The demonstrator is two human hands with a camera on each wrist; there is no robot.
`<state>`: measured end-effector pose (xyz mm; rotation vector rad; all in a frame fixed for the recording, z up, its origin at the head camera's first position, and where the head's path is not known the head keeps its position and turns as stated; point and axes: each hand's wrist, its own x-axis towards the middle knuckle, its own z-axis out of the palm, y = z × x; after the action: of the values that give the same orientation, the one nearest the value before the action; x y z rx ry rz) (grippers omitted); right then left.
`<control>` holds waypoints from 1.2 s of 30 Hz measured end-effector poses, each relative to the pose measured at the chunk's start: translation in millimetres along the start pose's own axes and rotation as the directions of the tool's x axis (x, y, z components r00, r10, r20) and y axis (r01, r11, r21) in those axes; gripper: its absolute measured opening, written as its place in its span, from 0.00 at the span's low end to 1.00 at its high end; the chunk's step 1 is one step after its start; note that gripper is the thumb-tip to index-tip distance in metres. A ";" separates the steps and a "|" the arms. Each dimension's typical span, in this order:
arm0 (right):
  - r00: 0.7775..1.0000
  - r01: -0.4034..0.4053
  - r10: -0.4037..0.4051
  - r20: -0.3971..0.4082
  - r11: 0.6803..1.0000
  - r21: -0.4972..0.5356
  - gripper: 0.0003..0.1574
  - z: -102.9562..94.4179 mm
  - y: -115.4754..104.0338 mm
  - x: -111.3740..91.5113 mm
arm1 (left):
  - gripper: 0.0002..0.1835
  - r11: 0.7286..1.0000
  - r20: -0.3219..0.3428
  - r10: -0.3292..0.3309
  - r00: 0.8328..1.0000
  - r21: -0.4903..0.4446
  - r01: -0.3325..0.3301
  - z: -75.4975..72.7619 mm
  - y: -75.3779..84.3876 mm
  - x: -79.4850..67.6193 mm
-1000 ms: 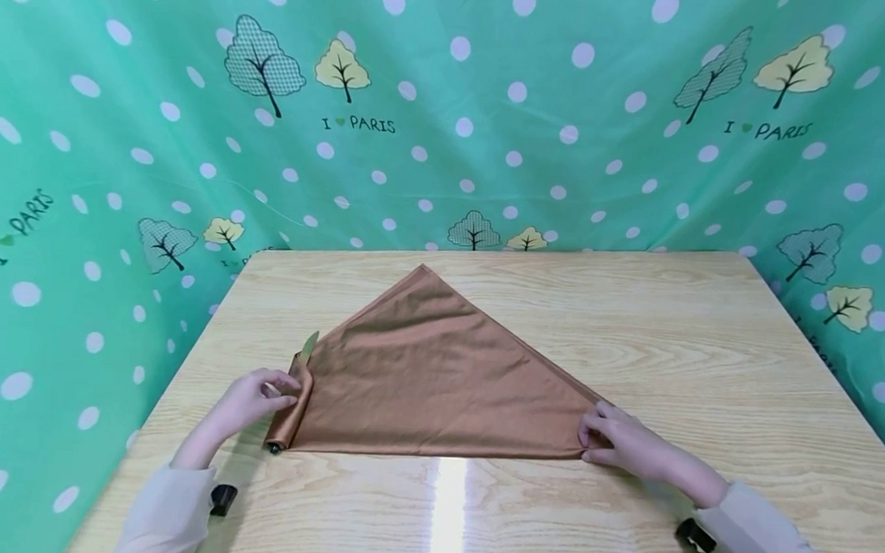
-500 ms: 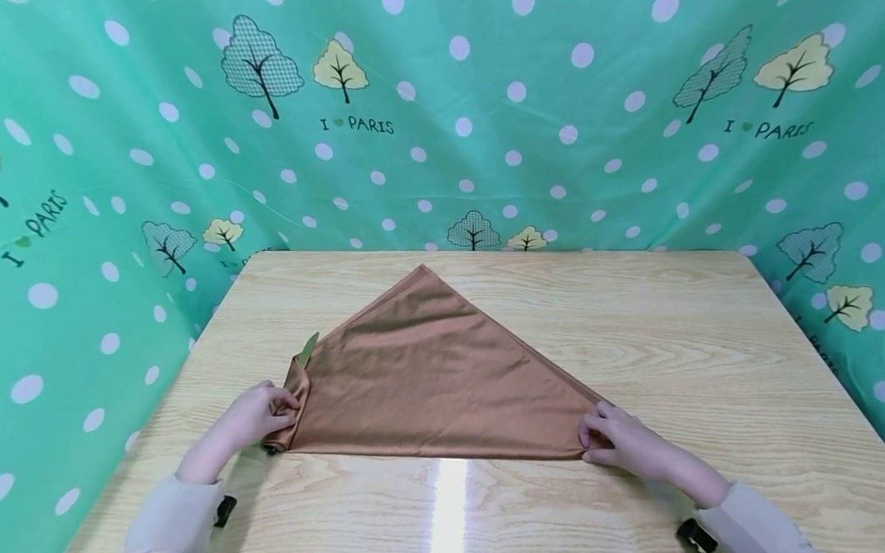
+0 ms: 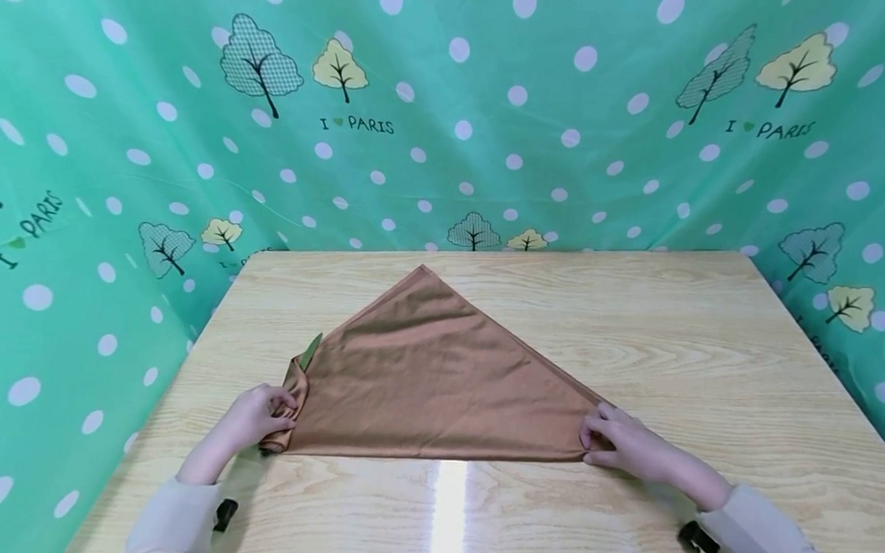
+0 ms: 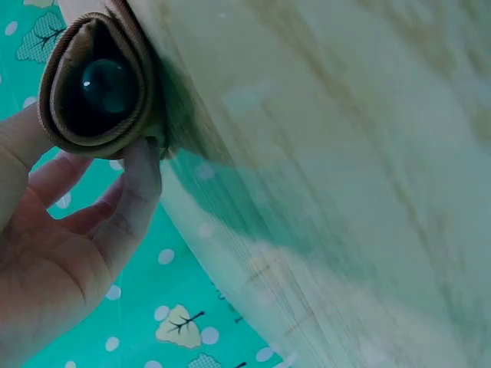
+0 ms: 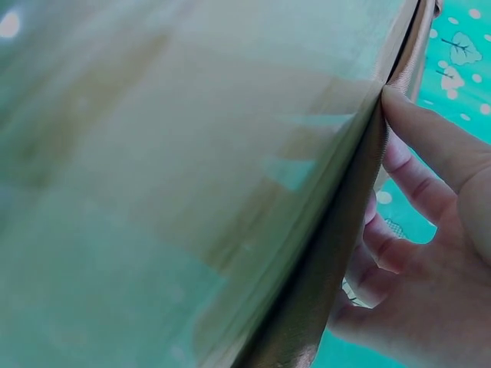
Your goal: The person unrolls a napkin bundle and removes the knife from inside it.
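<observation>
The cloth (image 3: 437, 376) is lying on the tabletop (image 3: 370, 507) in a triangle. The left hand's (image 3: 251, 417) fingers are clamping its left roll (image 3: 297, 377); a green tip (image 3: 309, 351) is protruding beyond. The right hand (image 3: 625, 442) is touching the right corner; whether its bent fingers are pinching cannot be determined.

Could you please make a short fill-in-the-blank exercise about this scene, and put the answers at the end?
1. The person's ____ hand holds the rolled end of the brown cloth.
2. The pointed tip sticking out of the roll is ____ in colour.
3. The curtain behind the table bears the city name "____".

Missing words: left; green; Paris.
</observation>
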<state>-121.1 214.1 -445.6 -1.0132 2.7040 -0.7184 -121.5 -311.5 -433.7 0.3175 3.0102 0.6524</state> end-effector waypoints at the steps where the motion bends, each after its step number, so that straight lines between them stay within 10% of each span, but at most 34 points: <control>1: 1.000 -0.002 0.002 0.001 1.000 0.003 0.11 0.0 -0.4 -0.3 | 0.10 1.000 0.003 -0.006 1.000 -0.005 0.006 -0.5 0.1 -0.3; 10: 1.000 -0.002 0.002 -0.003 1.000 0.002 0.11 0.1 -3.2 -1.6 | 0.08 0.989 0.017 -0.064 0.998 -0.135 0.066 -2.8 -10.1 -3.6; 20: 1.000 0.008 -0.007 -0.015 1.000 0.012 0.11 -0.2 -2.9 -1.0 | 0.10 0.890 0.034 -0.099 0.994 -0.444 0.104 -7.3 -28.8 -9.0; 36: 1.000 0.011 -0.011 -0.010 1.000 0.012 0.11 -1.5 -1.8 -0.6 | 0.11 0.920 0.007 -0.158 0.987 -0.363 0.150 -11.4 -26.4 -15.4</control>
<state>-120.0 213.9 -443.4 -1.0248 2.7008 -0.7424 -112.5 -342.8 -434.3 0.0537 2.8124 1.1738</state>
